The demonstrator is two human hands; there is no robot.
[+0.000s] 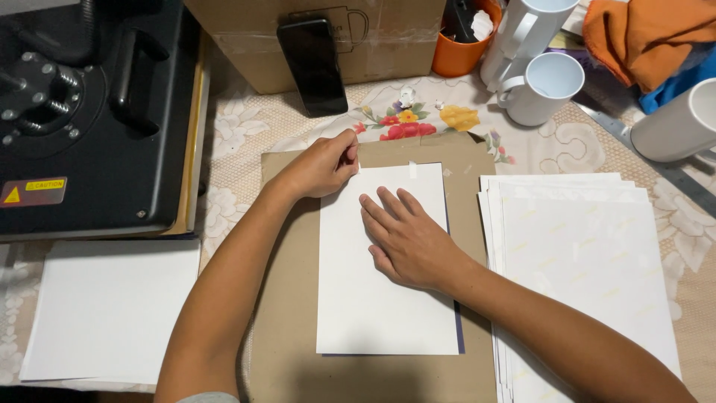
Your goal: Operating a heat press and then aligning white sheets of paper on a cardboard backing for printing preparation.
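Note:
A white sheet of paper (373, 298) lies on a brown cardboard board (287, 313), with a dark blue edge showing under its right and bottom sides. My right hand (406, 239) rests flat on the sheet, fingers spread and pointing up-left. My left hand (321, 164) pinches the sheet's top left corner, fingers curled. A small strip of tape (413, 169) sits at the sheet's top edge.
A black heat press (89, 112) stands at the left, a white sheet (112, 310) below it. A stack of white sheets (582, 261) lies at the right. White mugs (541, 86), an orange cup (462, 52), a cardboard box (313, 45) and a black phone (313, 63) line the back.

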